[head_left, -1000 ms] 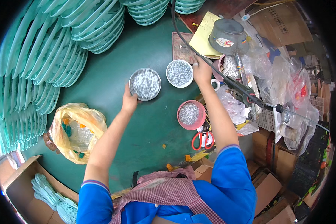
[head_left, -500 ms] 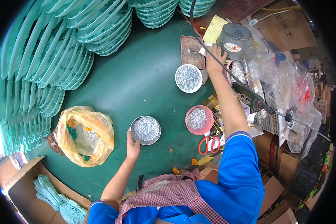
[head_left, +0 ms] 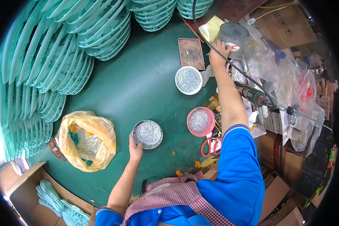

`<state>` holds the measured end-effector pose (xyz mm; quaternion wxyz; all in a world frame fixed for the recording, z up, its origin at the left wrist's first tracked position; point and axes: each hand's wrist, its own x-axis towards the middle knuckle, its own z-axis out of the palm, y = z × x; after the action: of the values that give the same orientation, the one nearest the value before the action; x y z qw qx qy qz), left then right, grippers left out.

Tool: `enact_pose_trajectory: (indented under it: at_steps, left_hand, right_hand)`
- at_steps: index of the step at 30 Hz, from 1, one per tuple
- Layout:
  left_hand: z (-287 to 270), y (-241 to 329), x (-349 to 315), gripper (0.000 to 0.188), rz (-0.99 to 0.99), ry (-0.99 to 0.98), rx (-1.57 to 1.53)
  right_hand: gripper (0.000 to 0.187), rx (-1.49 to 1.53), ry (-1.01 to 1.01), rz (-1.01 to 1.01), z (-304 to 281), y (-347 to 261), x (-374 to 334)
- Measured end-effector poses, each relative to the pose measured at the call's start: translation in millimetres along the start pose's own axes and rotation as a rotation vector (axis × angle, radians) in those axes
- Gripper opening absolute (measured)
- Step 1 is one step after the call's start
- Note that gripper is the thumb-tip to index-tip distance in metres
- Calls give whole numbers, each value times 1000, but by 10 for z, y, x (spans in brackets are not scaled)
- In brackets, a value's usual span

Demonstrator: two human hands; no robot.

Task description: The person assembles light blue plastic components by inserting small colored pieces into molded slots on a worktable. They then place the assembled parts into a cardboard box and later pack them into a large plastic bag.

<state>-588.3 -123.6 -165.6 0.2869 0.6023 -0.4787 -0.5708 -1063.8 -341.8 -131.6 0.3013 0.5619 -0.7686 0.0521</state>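
Note:
My left hand (head_left: 136,150) grips the lower left rim of a round metal bowl (head_left: 148,135) full of small shiny silvery pieces, too small to name. Far to the right, my right hand (head_left: 219,54) has its fingers curled against the side of an upturned grey bucket (head_left: 235,31); anything in them is hidden. Yellow paper (head_left: 213,28) lies beside that bucket. Between my arms stand a white bowl (head_left: 188,80) and a pink bowl (head_left: 201,121), both holding similar silvery pieces. Red-handled scissors (head_left: 206,147) lie below the pink one.
Tall stacks of mint-green plastic parts (head_left: 52,56) fill the far left. A yellowish plastic bag (head_left: 87,141) sits open at left, above a cardboard box (head_left: 28,188). A shallow tray (head_left: 191,54) lies near the white bowl. A black cable (head_left: 205,41) and power screwdriver (head_left: 254,94) hang over my right arm.
My right hand has shifted slightly on the bucket's side, its fingers now more curled over the label. My left hand still holds the metal bowl in about the same place. The view has shifted a little.

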Motion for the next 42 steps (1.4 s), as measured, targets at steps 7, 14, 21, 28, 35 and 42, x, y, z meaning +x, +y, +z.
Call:
enact_pose_trajectory:
  at_steps: [7, 14, 21, 28, 35, 42]
  left_hand:
    - [17, -27, 15, 67, -16, -2, -73]
    - [-71, 549, -96, 61, 204, 228, -106]
    - [20, 1604, -490, 53, -242, -71, -499]
    - [305, 1164, -1210, 47, -70, -228, -200]
    - [393, 1234, -1395, 45, 111, -488, -194]
    - [279, 1124, -1222, 32, -44, -416, -67]
  right_hand:
    - [11, 610, 107, 159, -838, -551, -301]
    - [7, 1319, 227, -415, -2045, -402, -1091]
    - [27, 1033, 50, -757, -2871, -297, -2083]
    - [40, 1792, -1074, 648, -2983, -27, -2955]
    - [21, 1432, 394, 1427, -2820, 1520, -3147]
    - [29, 1051, 400, 1150, -1790, 3710, -1987]
